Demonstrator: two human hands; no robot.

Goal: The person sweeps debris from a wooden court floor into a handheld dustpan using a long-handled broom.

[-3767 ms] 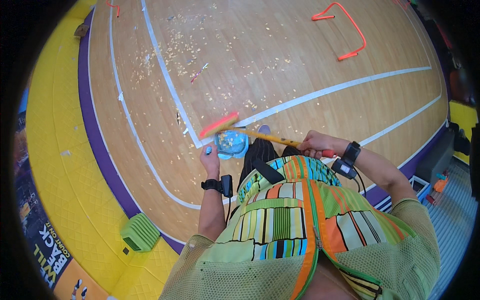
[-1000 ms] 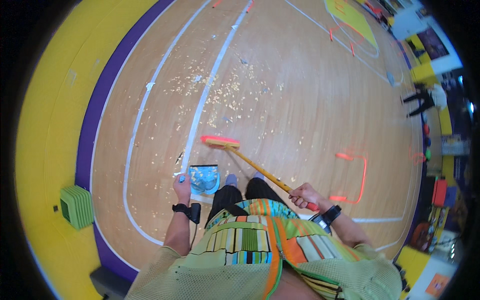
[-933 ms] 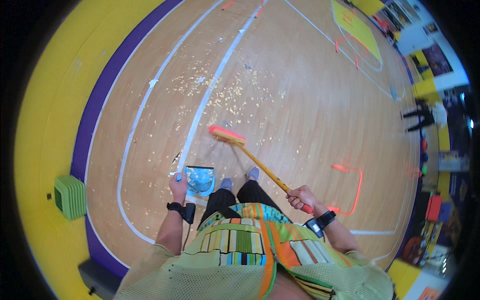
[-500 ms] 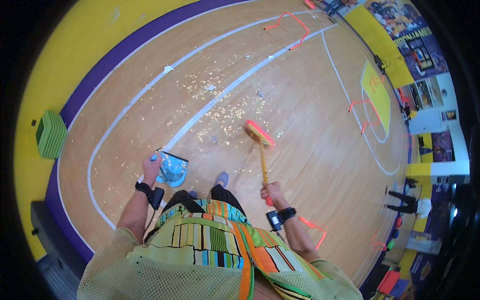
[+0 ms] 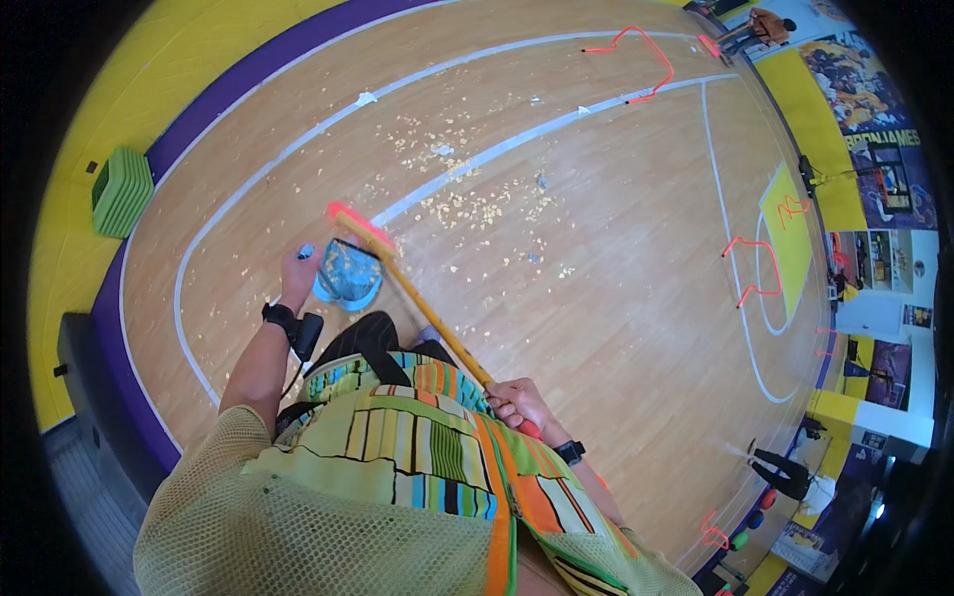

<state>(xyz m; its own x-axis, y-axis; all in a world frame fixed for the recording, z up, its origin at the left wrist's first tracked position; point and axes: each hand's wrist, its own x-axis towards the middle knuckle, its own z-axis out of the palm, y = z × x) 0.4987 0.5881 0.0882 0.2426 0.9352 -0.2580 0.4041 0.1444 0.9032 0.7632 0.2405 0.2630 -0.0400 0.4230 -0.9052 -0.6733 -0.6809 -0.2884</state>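
Here, sweeping scraps on a gym floor [image 5: 616, 298].
Left hand [image 5: 298, 268] clasps the blue dustpan [image 5: 348, 276]; right hand [image 5: 517, 402] is wrapped around the broom [image 5: 417, 303] handle.

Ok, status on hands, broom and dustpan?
Left hand grips blue dustpan, debris inside. Right hand grips broom handle, orange head at pan's lip. Scraps scattered on court floor ahead; nothing blocking.

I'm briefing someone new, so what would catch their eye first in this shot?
Probably the long orange-handled broom with its pink head, held by the right hand and reaching the blue plastic dustpan held low by the left hand. Next, pale scraps of litter strewn over the wooden court floor ahead.
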